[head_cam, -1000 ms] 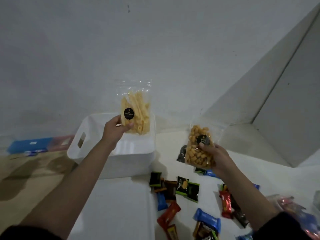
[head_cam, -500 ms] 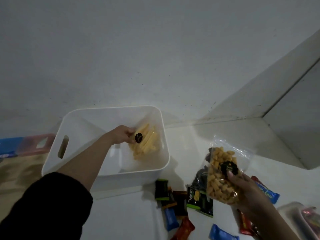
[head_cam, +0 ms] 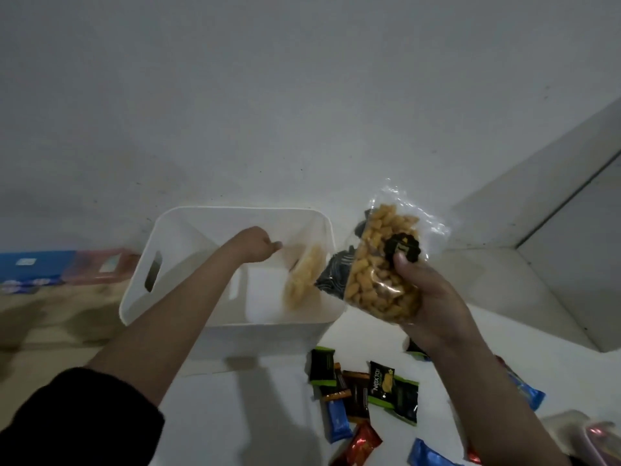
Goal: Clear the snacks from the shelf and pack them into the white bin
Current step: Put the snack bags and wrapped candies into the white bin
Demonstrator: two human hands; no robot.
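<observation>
While right hand [head_cam: 433, 297] fingers grip puff bag [head_cam: 383, 274], white bin [head_cam: 235, 331] holds 1 stick-snack bag [head_cam: 302, 280]; left hand [head_cam: 255, 245] fingers loose, empty.

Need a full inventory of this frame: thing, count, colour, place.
White plastic bin: one, white, on the shelf by the wall.
Clear bag of pale yellow stick snacks: one, inside the bin against its right wall, blurred.
Clear bag of orange puffed snacks: one, black sticker, held over the bin's right edge.
Black patterned packet: one, behind the orange bag.
Small wrapped snack bars: several; black-green, brown, blue, red; loose on the white shelf.
Left hand: above the bin, nothing held.
Right hand: grip on the orange bag.
</observation>
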